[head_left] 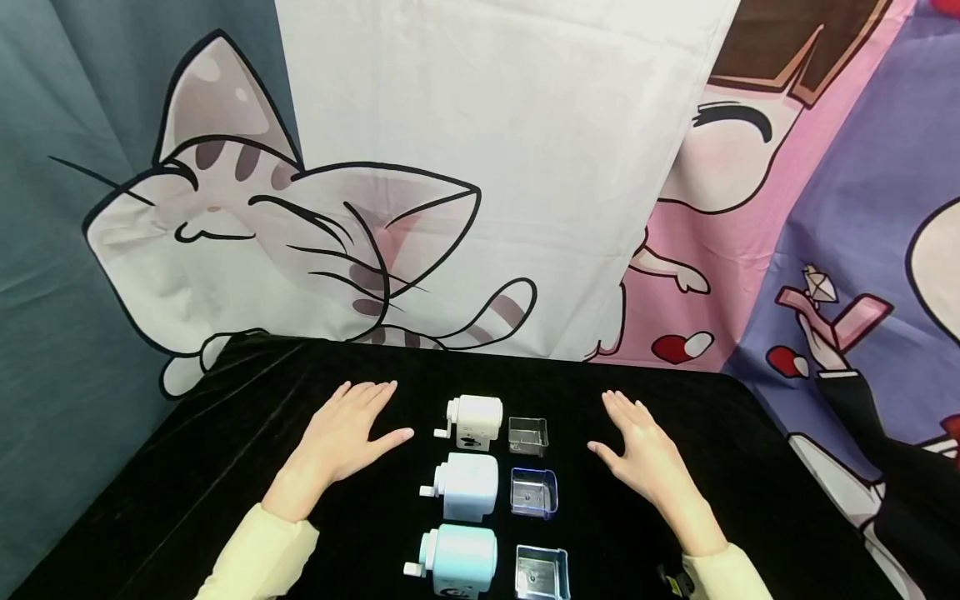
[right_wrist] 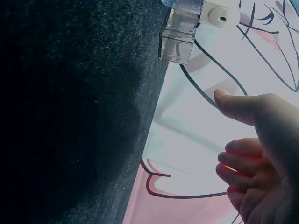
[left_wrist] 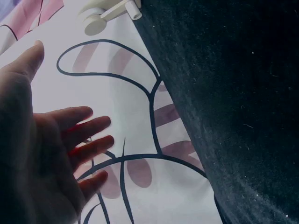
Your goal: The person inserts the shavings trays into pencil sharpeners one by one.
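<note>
Three crank pencil sharpeners stand in a column on the black cloth in the head view: a cream one (head_left: 478,419) at the back, a pale blue one (head_left: 469,483) in the middle and a turquoise one (head_left: 462,557) in front. Right of each lies a clear drawer: a greyish one (head_left: 528,436), a blue-rimmed one (head_left: 534,492) and a pale-blue-rimmed one (head_left: 542,573). My left hand (head_left: 341,437), fingers straight and holding nothing, is left of the sharpeners. To the right of the drawers is my right hand (head_left: 647,450), likewise extended and holding nothing.
Black velvet cloth (head_left: 360,533) covers the table. Behind it hangs a printed curtain (head_left: 510,167) with a cartoon cat, reaching the table's back edge. A small dark object (head_left: 675,581) lies by the right sleeve.
</note>
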Motion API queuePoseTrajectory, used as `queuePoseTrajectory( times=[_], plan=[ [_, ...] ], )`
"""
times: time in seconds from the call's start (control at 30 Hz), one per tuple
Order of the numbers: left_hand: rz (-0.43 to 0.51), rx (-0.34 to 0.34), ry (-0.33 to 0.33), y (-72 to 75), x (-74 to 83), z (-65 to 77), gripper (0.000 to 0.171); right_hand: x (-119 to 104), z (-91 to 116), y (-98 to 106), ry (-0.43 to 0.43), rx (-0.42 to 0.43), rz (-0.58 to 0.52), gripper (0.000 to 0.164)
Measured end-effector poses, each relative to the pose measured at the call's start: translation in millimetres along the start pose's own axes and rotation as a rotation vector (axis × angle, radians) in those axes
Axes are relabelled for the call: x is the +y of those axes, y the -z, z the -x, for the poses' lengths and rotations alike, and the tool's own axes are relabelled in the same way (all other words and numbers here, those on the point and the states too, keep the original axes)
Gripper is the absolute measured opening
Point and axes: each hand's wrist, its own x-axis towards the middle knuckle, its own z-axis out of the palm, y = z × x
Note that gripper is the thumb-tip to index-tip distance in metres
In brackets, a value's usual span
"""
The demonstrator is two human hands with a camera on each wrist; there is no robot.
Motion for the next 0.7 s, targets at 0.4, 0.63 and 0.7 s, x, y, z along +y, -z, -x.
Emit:
queuePoseTrajectory(
  times=[0.4,0.63,0.7],
  plan=[
    [0.063,0.103,-0.093,-4.6,2.8,-17.9,0.05,-4.0,-13.9,-1.5,0.128,0.113,-0.034,0.058],
    [0.096,0.072,-0.116,-6.5,6.0,-27.6,0.048,-7.4,-20.8,-3.1,0.155,0.113,-0.045,0.053],
    [0.11,0.064,-0.117,-7.4,7.5,-30.4,0.051,-8.6,-22.3,-4.1,0.168,0.134,-0.062,0.051]
  ],
)
